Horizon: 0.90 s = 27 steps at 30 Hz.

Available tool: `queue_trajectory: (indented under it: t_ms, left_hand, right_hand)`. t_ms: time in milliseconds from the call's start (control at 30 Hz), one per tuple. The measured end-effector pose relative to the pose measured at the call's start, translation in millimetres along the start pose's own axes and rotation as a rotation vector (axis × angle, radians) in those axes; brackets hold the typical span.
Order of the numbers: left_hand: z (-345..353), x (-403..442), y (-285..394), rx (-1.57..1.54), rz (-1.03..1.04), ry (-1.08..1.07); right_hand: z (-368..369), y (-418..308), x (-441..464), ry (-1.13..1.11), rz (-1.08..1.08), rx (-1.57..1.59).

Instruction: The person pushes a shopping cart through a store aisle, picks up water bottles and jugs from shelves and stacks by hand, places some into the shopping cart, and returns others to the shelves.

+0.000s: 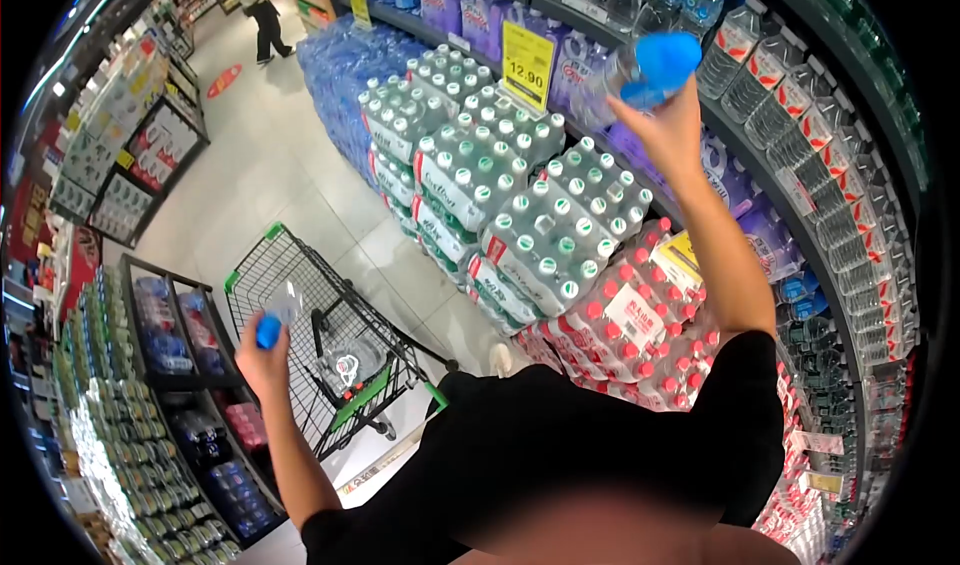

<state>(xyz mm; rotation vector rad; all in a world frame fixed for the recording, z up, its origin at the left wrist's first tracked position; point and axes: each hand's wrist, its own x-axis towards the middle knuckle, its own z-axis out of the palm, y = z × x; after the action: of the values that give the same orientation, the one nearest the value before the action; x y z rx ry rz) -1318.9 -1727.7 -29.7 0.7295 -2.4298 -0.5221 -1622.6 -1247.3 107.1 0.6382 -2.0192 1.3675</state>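
Note:
My left hand [264, 357] is closed round the top of a clear bottle with a blue cap [268, 331], held over the left side of the shopping cart [345, 295]. Raised at the upper right, my right hand [668, 130] grips a large clear bottle with a blue label [665, 63], in front of the shelf. Its fingers are partly hidden by the bottle. A clear item with a white and red mark [350, 365] lies inside the cart. Between the cart and the shelf stand stacked packs of white-capped bottles [450, 190].
Red-capped bottle packs [625, 315] stand below the shelf, near my body. A yellow price sign [527, 65] rises above the stacks. Blue-wrapped packs [350, 85] lie farther back. Shelves of drinks [200, 410] flank the left. A person [262, 15] is in the far aisle.

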Motion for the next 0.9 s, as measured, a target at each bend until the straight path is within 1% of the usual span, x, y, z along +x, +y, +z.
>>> queue_trajectory:
  t_ms: [33,67,100,133,167,200,233,267,300,333,400,467,567,667,700,733,767,800,867,900]
  left_hand:
    - [3.3,36.0,39.8,-0.174,0.158,0.062]
    - [4.0,69.2,86.3,-0.239,0.240,0.070]
    - [14.1,102.0,126.3,-0.329,0.301,0.114]
    - [29.1,139.8,159.0,-0.472,0.488,0.157]
    - [38.9,170.3,206.4,-0.604,0.617,0.201]
    - [48.1,193.7,250.8,-0.696,0.672,0.175]
    - [64.4,220.9,288.4,-0.916,0.775,0.085]
    - [83.4,247.7,324.9,-0.917,0.796,0.066]
    - [88.9,257.6,360.0,-0.709,0.804,0.127]
    - [97.4,261.2,402.1,-0.873,0.993,0.306]
    - [135.9,290.8,447.5,-0.915,1.074,0.309]
    - [161.6,310.7,479.8,-0.948,1.097,0.244]
    - [187.5,334.9,513.8,-0.949,0.956,-0.016]
    - [218.5,365.3,543.1,-0.964,0.973,-0.066]
    - [221.8,375.5,550.4,-0.990,0.922,-0.257]
    - [233.5,384.6,558.5,-0.968,0.938,-0.203]
    - [248.5,393.9,568.5,-0.948,0.958,-0.147]
    - [254.4,398.6,576.2,-0.931,0.973,-0.091]
    - [265.0,409.6,590.6,-0.873,0.981,-0.169]
    - [269.0,412.8,595.9,-0.863,0.984,-0.219]
  right_hand:
    - [2.4,10.6,30.6,0.018,-0.112,-0.094]
    - [5.9,18.3,61.0,0.057,-0.225,-0.154]
    - [10.2,16.6,86.1,0.061,-0.251,-0.265]
    - [17.4,23.9,111.3,0.058,-0.358,-0.230]
    - [31.8,-0.5,127.7,0.196,-0.342,-0.271]
    - [39.5,10.0,150.5,0.193,-0.344,-0.246]
    - [48.8,17.0,170.1,0.198,-0.318,-0.242]
    - [56.1,22.9,184.9,0.198,-0.291,-0.240]
    - [59.5,30.1,195.1,0.191,-0.317,-0.283]
    - [63.8,37.8,204.3,0.181,-0.344,-0.325]
    - [70.7,49.4,217.9,0.191,-0.373,-0.405]
    - [73.2,57.0,222.2,0.232,-0.366,-0.487]
    - [76.7,78.0,231.2,0.186,-0.279,-0.461]
    - [84.4,102.7,250.7,0.194,-0.221,-0.488]
    - [87.8,107.7,256.0,0.213,-0.216,-0.526]
    - [87.9,112.9,261.4,0.236,-0.212,-0.564]
    - [85.3,124.0,269.1,0.179,-0.285,-0.532]
    - [83.8,127.3,271.6,0.146,-0.305,-0.578]
    - [86.5,149.8,278.7,0.183,-0.277,-0.650]
    - [87.8,155.2,280.7,0.169,-0.107,-0.686]
